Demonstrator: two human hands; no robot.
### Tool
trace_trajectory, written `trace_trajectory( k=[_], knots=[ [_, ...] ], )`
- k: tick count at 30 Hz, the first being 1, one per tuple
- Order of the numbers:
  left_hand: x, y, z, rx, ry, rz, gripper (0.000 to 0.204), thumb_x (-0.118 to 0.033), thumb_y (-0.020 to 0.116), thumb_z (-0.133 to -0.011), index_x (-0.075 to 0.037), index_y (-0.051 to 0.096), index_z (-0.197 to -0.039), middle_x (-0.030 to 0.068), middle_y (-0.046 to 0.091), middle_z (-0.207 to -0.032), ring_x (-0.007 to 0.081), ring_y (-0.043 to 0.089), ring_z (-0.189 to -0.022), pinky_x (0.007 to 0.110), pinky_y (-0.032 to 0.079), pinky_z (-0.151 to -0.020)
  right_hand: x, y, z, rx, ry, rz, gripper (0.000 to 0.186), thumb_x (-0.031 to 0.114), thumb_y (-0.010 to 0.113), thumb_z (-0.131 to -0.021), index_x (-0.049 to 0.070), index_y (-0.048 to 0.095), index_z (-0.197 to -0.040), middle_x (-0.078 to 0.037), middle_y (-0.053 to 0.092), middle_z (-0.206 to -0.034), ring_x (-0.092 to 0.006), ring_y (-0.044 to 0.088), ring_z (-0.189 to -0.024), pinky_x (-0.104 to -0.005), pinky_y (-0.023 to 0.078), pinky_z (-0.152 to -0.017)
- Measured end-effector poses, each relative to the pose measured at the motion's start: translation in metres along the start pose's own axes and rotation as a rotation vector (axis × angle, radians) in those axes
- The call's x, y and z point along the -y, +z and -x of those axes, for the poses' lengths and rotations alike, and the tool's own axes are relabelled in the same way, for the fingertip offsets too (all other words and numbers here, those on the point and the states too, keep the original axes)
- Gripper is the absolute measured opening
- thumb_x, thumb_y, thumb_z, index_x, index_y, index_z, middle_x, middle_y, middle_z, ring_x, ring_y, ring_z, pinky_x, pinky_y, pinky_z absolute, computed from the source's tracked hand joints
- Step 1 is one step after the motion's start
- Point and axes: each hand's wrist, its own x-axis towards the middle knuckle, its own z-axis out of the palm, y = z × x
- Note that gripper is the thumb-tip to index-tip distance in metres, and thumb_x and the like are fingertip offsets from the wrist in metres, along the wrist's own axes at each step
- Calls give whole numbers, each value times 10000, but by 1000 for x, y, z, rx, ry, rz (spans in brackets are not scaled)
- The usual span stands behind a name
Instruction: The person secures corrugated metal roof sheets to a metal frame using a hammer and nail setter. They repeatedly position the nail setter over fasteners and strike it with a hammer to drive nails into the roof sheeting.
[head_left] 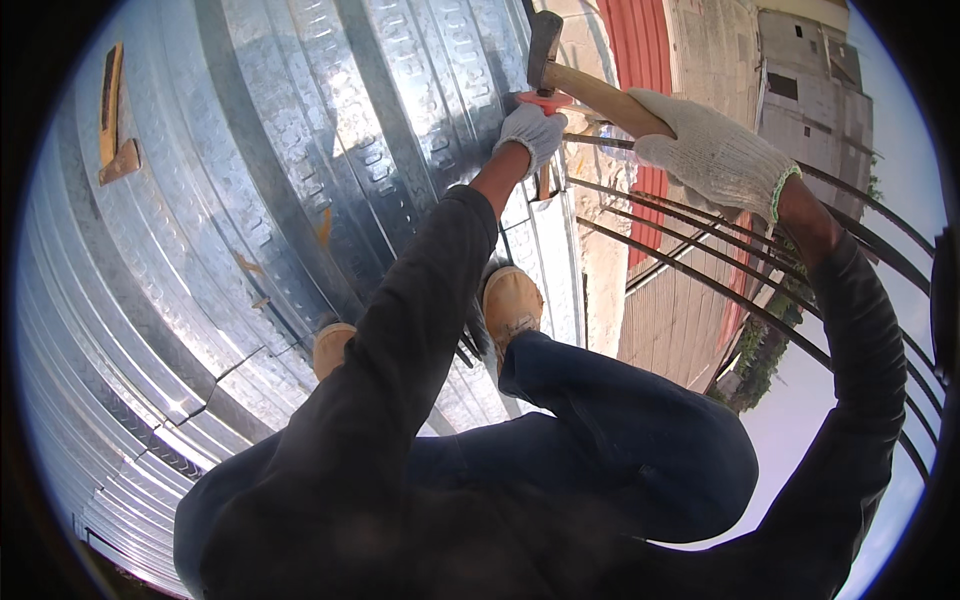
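My right hand (pixel 700 150), in a pale knitted glove, is closed round the wooden handle of a hammer (pixel 590 92). Its dark metal head (pixel 543 48) is just above my left hand. That left hand (pixel 535 137), gloved too, is closed at the edge of the ribbed metal decking (pixel 330 130). Out of the top of its fist shows the red disc-shaped guard (pixel 545 102) of what looks like a chisel. The grip is hidden in the glove, and I cannot make out the tip. Hammer head and guard look close together but apart.
Several long steel bars (pixel 700 270) stick out beyond the decking's right edge. Past that edge are a red corrugated sheet (pixel 640 40) and concrete buildings (pixel 810 90). My tan boots (pixel 513 305) rest on the decking. A yellow-edged strip (pixel 110 100) lies at the far left.
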Motion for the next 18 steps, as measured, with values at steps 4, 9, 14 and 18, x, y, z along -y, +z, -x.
trace_trajectory(
  k=[4, 9, 14, 18],
  knots=[
    [2, -14, 4, 15, -71, -54, 359, -365, 587, -1038, -95, 688, -1252, 115, 741, -1128, 252, 758, -1076, 389, 579, -958, 29, -46, -28, 409, 449, -408, 683, 435, 624, -1157, 122, 423, -1730, -12, 708, -808, -70, 629, -523, -210, 524, -446],
    [1, 0, -5, 77, 53, -85, 386, -379, 634, -997, -50, 709, -1186, 132, 771, -1102, 264, 776, -1082, 401, 590, -945, 4, -21, -12, 131, 371, -269, 642, 377, 619, -1157, 119, 437, -1717, -22, 687, -799, -77, 643, -543, -216, 576, -491],
    [41, 7, -34, 31, 256, -335, 353, -362, 638, -997, -56, 719, -1153, 119, 763, -1056, 239, 778, -1015, 393, 600, -899, 63, -65, -38, 629, 519, -406, 648, 332, 615, -1153, 130, 414, -1735, -25, 658, -797, -76, 632, -572, -247, 546, -496],
    [43, 9, -28, -49, 300, -75, 385, -277, 639, -977, -34, 762, -1248, 91, 744, -1006, 209, 757, -896, 371, 618, -831, 64, -69, -26, 270, 541, -372, 688, 363, 652, -1143, 132, 405, -1742, -24, 668, -776, -63, 639, -586, -229, 547, -505]
  ],
)
